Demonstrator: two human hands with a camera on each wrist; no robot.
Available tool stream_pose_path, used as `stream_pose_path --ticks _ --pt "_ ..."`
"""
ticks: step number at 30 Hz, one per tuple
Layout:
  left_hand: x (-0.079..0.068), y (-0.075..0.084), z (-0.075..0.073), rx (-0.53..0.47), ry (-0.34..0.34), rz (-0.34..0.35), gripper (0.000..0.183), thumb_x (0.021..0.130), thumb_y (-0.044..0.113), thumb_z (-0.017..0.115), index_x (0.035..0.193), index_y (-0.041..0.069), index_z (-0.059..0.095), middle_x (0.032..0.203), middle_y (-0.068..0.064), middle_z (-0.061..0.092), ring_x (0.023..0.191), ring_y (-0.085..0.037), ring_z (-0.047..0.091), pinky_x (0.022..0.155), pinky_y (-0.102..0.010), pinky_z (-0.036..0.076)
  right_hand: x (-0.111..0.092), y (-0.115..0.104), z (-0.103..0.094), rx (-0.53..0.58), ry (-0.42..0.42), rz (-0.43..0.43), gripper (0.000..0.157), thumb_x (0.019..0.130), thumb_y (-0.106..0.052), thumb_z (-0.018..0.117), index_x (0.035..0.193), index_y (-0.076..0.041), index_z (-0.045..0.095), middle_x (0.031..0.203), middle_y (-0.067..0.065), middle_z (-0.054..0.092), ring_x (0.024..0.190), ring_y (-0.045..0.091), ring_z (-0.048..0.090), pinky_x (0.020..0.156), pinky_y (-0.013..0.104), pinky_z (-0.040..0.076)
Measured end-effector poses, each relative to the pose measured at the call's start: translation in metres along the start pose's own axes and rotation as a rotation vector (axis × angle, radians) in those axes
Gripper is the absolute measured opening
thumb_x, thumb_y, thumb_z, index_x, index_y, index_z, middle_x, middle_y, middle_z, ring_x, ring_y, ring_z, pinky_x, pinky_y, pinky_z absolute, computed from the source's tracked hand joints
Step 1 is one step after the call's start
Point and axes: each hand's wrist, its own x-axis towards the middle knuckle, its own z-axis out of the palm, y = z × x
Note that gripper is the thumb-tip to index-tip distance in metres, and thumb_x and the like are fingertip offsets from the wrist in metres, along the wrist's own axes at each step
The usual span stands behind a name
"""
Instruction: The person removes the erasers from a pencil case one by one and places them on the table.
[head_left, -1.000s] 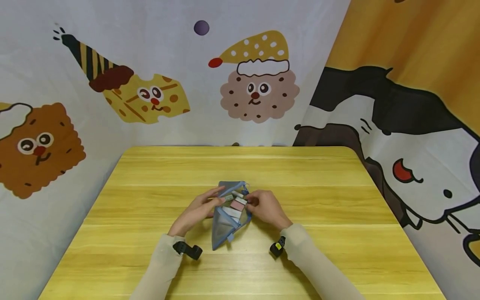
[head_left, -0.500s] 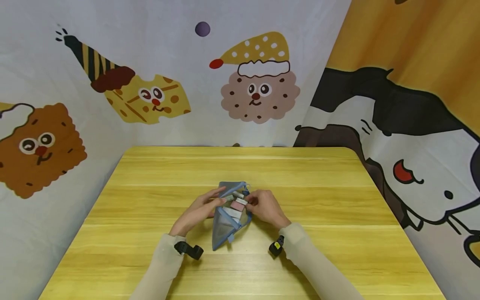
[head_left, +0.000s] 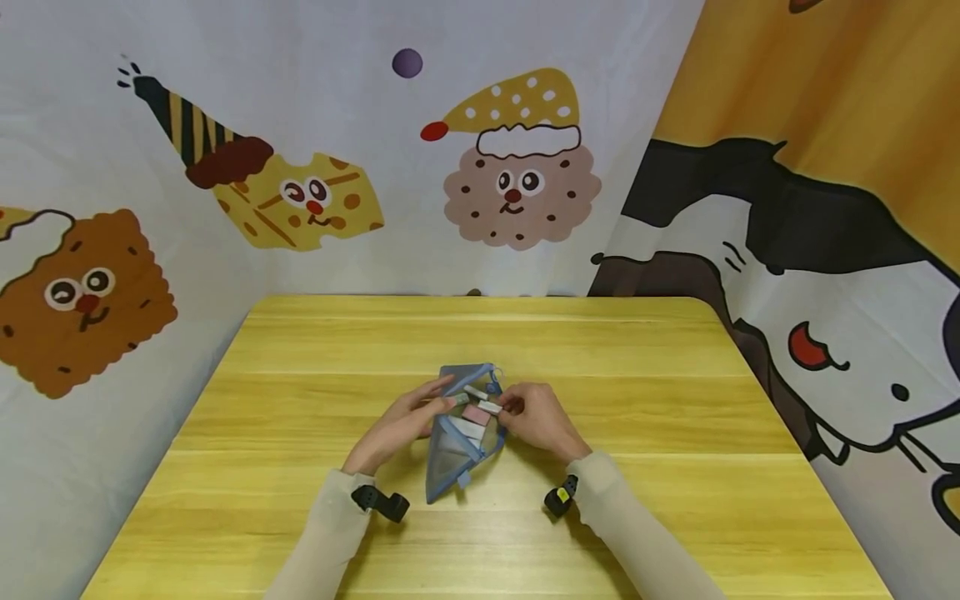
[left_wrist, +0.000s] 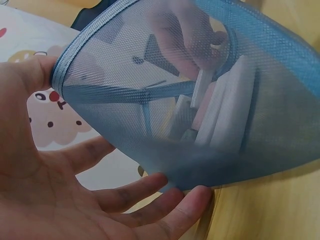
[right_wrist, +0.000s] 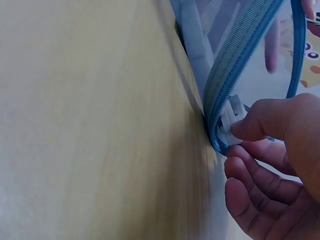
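A blue mesh zipper pouch (head_left: pixel 448 468) lies unzipped on the table, its mouth spread wide. Several small rectangular blocks are inside, among them a pink block (head_left: pixel 476 415) and a white block (head_left: pixel 469 430); they look like erasers. My left hand (head_left: pixel 397 427) holds the pouch's left side, thumb at the zipper edge (left_wrist: pixel 59 75) and other fingers spread against the mesh below. At the right side of the opening, my right hand (head_left: pixel 542 421) pinches a small white block (right_wrist: pixel 231 119) between thumb and index finger. The fingers partly cover that block.
The wooden table (head_left: pixel 637 358) extends around the pouch on every side. A zipper pull ring (head_left: pixel 497 377) sits at the pouch's far corner. Behind the table hangs a cartoon-printed cloth (head_left: pixel 315 100). A small camera (head_left: pixel 381 502) is strapped to each wrist.
My right hand has shifted slightly to the right with the pinched white block. The left hand keeps its place on the pouch, and the whole view has drifted a little.
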Motion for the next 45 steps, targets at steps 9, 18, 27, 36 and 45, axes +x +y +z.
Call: stream_pose_path --ticks 9,18,27,36,45 --pt "-0.002 -0.001 -0.001 0.007 -0.001 0.005 0.059 0.102 0.051 0.057 0.157 0.036 0.041 0.164 -0.011 0.037 0.145 -0.035 0.046 0.109 -0.056 0.050 -0.005 0.001 -0.007 0.025 0.004 0.033 0.013 0.084 -0.004 0.074 0.097 -0.006 0.078 0.084 0.000 0.073 0.073 0.007 0.064 0.066 0.020 0.056" --pt "-0.001 0.000 0.000 0.002 0.010 0.003 0.058 0.102 0.047 0.057 0.157 0.034 0.042 0.163 -0.013 0.038 0.144 -0.036 0.046 0.107 -0.056 0.051 -0.008 0.004 -0.016 0.044 0.040 0.057 0.010 0.086 -0.006 0.076 0.095 -0.011 0.078 0.082 -0.001 0.072 0.073 0.009 0.063 0.067 0.022 0.056" --pt "-0.001 0.000 0.001 0.005 0.018 0.007 0.060 0.102 0.047 0.058 0.157 0.032 0.042 0.162 -0.013 0.039 0.143 -0.036 0.046 0.106 -0.056 0.052 -0.010 0.014 -0.034 0.027 0.106 0.081 0.008 0.091 -0.012 0.075 0.098 -0.012 0.077 0.086 -0.001 0.073 0.075 0.011 0.064 0.068 0.024 0.055" --pt "0.000 -0.001 0.001 0.004 0.018 0.002 0.060 0.101 0.048 0.058 0.157 0.031 0.043 0.161 -0.013 0.041 0.141 -0.035 0.049 0.105 -0.055 0.053 -0.008 0.036 -0.051 0.014 0.170 0.137 0.012 0.092 -0.015 0.076 0.103 -0.012 0.077 0.091 0.003 0.075 0.079 0.014 0.067 0.072 0.028 0.056" --pt "-0.001 -0.001 0.000 0.003 0.006 0.019 0.059 0.102 0.048 0.057 0.157 0.031 0.043 0.162 -0.011 0.040 0.141 -0.035 0.049 0.106 -0.056 0.052 -0.007 0.065 -0.062 -0.016 0.231 0.176 0.015 0.093 -0.013 0.071 0.107 -0.010 0.077 0.094 0.007 0.074 0.083 0.019 0.067 0.076 0.031 0.056"
